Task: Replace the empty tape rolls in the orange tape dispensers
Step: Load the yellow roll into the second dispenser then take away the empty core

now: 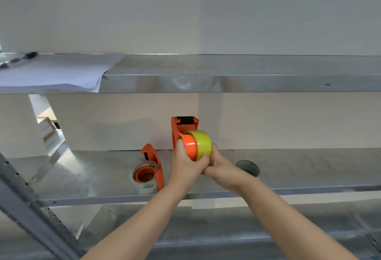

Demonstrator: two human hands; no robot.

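I hold an orange tape dispenser (181, 130) above the middle metal shelf (309, 169). My left hand (185, 163) grips its orange hub. My right hand (220, 165) grips a yellow-green tape roll (203, 143) that sits partly on that hub. A second orange dispenser (153, 165) lies on the shelf to the left, with a clear tape roll (144, 185) around its hub.
A grey patterned tape roll (248, 168) lies on the shelf right of my hands. White paper sheets (53, 74) and a black marker (31, 55) rest on the upper shelf at left. A perforated metal upright (37, 216) slants across the lower left.
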